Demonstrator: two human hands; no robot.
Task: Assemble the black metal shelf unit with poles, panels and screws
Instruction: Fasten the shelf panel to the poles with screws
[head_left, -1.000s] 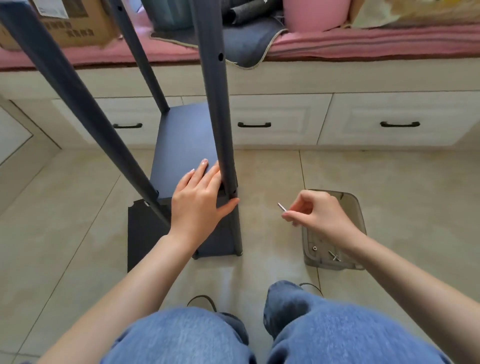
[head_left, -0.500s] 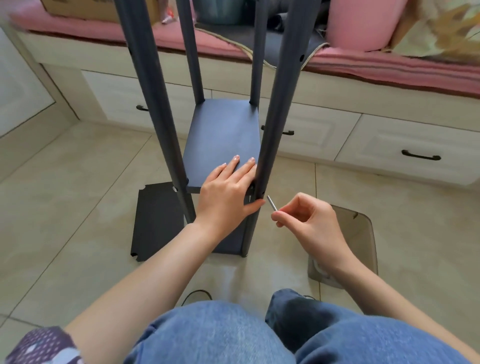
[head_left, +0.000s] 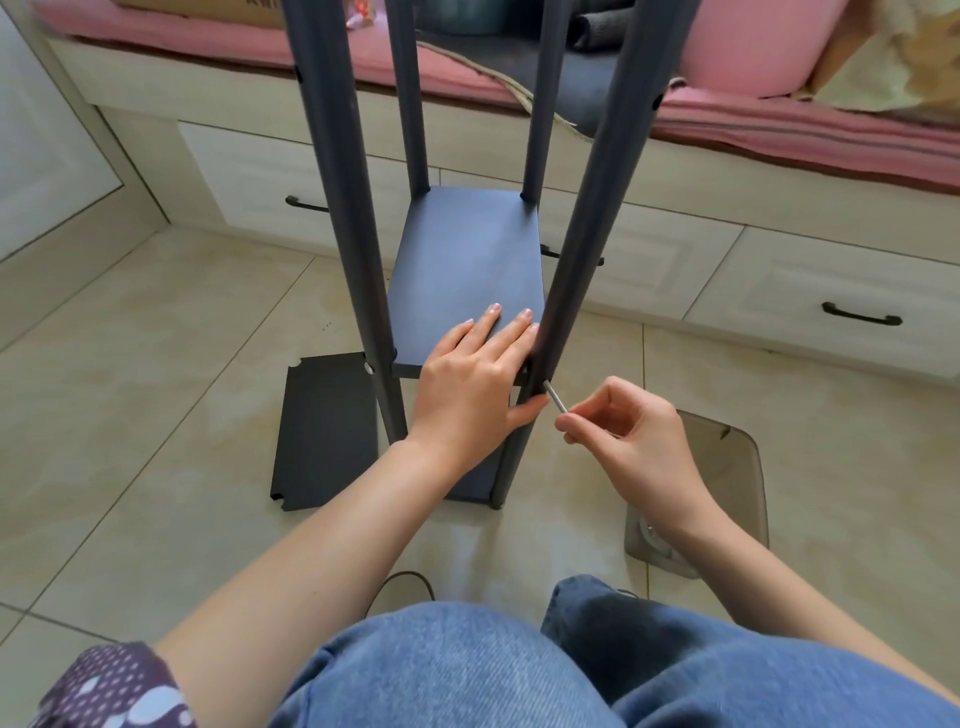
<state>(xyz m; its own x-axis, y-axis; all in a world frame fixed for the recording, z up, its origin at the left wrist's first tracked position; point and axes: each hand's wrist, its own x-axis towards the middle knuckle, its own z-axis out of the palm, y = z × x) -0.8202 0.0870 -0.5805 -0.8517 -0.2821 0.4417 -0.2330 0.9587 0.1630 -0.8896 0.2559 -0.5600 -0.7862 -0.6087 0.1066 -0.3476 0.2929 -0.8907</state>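
A screw (head_left: 554, 397) is pinched in the right hand (head_left: 631, 441) at the near right pole (head_left: 582, 249), while the shelf panel (head_left: 465, 275) is pressed flat by the open left hand (head_left: 467, 387). Four poles are seen standing; a spare panel (head_left: 324, 431) is left unfitted on the floor.

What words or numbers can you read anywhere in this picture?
Cardboard box on the pink cushion: a scrap of dark print at the top edge, cut off and too blurred to read.
Nothing is written on the shelf panel, the poles or the plastic tray.

Silver screw (head_left: 554, 397) tip at upright black pole (head_left: 582, 249); panel (head_left: 462, 260) level.
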